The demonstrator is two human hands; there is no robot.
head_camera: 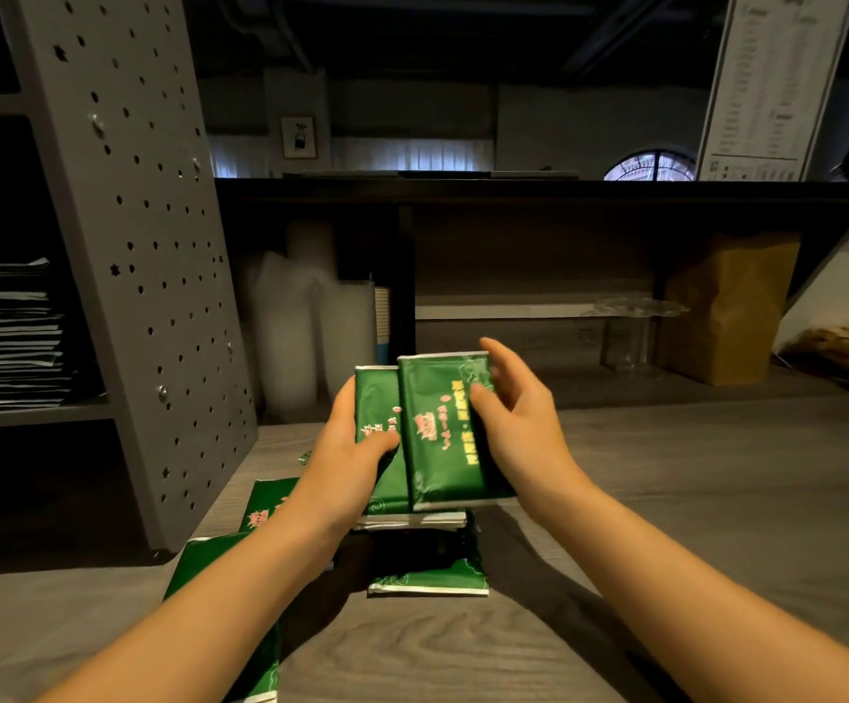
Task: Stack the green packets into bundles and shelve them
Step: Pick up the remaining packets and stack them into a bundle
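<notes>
Head view: two green packets were held over the desk.
Left hand: gripped the rear packet.
Right hand: pinched the front packet.
Writing: pink and yellow characters, illegible.

Green packets held overlapping; others lie flat.

Both forearms extended forward; left hand and right hand each grip green packets, thumbs in front, fingers apparently curled behind.
</notes>
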